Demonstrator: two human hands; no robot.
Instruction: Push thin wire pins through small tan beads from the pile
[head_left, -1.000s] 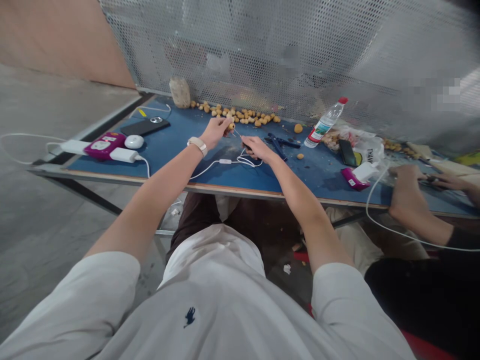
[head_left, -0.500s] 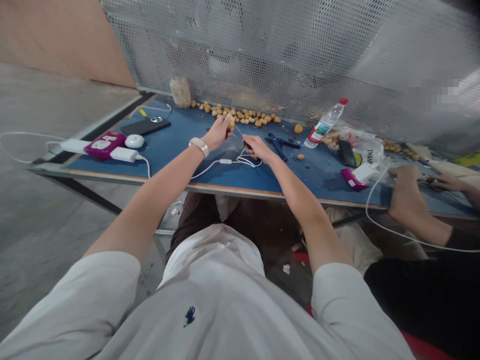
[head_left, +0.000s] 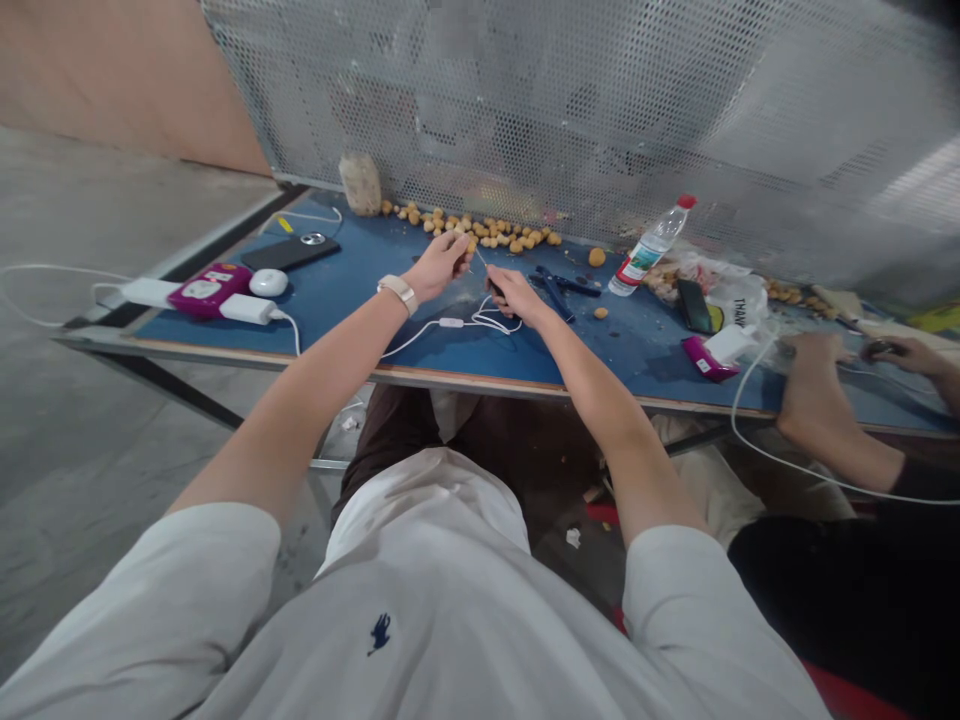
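Observation:
My left hand (head_left: 444,262) is closed in a pinch on a small tan round piece (head_left: 472,245), like those heaped behind it. Its exact kind is too small to make out. My right hand (head_left: 512,294) is wrapped round the dark handle of a thin metal tool (head_left: 481,258), whose tip points at the tan piece. Whether tip and piece touch, I cannot tell. Below my right hand lies a looped white cable (head_left: 487,318) with a small inline part. Blue-handled pliers (head_left: 555,293) rest just right of that hand.
Along the mesh panel lies a row of tan pieces (head_left: 517,238) beside a cloudy jar (head_left: 361,184). Left are a phone (head_left: 289,252) and a purple power bank (head_left: 211,291). Right stand a tilted water bottle (head_left: 646,252), a plastic bag (head_left: 739,300) and a co-worker's hands (head_left: 817,350).
My left fingers have shifted slightly around the tan piece, which now shows less. My right hand and its tool have barely moved. The co-worker's far hand has moved a little.

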